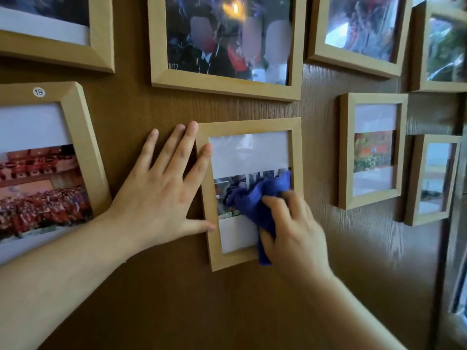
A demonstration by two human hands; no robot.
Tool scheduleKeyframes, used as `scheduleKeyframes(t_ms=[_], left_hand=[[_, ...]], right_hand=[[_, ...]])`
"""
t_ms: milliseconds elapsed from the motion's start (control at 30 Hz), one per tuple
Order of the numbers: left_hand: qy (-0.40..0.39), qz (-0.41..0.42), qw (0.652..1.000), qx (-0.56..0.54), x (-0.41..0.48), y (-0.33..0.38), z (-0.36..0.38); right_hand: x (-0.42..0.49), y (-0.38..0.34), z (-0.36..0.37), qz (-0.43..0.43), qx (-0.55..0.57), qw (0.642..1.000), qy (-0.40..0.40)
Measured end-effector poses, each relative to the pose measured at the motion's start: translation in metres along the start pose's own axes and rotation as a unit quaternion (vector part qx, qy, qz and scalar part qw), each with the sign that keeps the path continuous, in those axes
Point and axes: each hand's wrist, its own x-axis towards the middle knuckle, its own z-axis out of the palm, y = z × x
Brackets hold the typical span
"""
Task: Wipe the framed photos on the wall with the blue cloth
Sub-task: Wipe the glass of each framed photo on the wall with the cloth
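Note:
A small light-wood framed photo (249, 127) hangs on the brown wood-grain wall at the centre. My right hand (295, 228) is shut on the bunched blue cloth (255, 198) and presses it against the glass in the lower right part of that frame. A tail of the cloth hangs down past the frame's bottom edge. My left hand (161, 193) lies flat and open on the wall, with its index fingertip and thumb resting on the frame's left side.
Other wooden framed photos surround it: a large one (222, 84) above, one with a "19" sticker (75, 117) at left, another at upper left (101, 34), and several at right (343, 152). A dark vertical edge (444, 248) bounds the wall at far right.

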Motion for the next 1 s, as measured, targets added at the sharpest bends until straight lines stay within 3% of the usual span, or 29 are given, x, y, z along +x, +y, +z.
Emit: scheduleKeyframes(t_ms=[167, 500, 767, 1000], left_hand=[[-0.005, 0.003, 1.0, 0.0, 0.001, -0.001, 0.001], [-0.012, -0.002, 1.0, 0.002, 0.0, 0.002, -0.003], [-0.014, -0.008, 1.0, -0.017, -0.001, -0.002, -0.013], [0.068, -0.024, 0.997, 0.003, 0.028, -0.044, -0.055]], right_hand=[[-0.023, -0.025, 0.01, -0.024, 0.017, 0.998, -0.05], [-0.004, 0.026, -0.008, -0.005, -0.047, 0.999, -0.001], [0.083, 0.024, -0.046, -0.105, -0.079, 0.99, 0.059], [0.174, 0.002, -0.069, -0.126, -0.059, 0.984, 0.114]])
